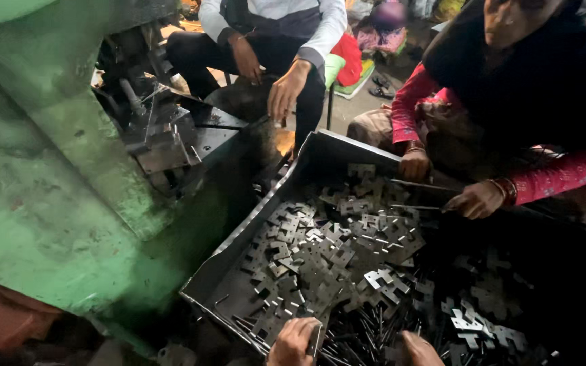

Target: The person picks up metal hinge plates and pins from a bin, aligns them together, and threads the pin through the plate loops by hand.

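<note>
1. Down at the bottom edge, the left hand [293, 341] has its grip closed on a thin metal rod [318, 339]
2. Just beside it, the right hand [420, 349] is only partly in view; its grip cannot be told
3. Both hands sit over the near rim of a dark metal tray [239, 254] heaped with flat stamped plates [337, 251]
4. Across the tray, a person's hands [473, 200] hold rods; a green press [55, 196] stands at left

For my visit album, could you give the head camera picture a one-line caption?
Two hands, left and right, reach into a dark metal tray heaped with flat metal pieces, while two people sit opposite.
</note>
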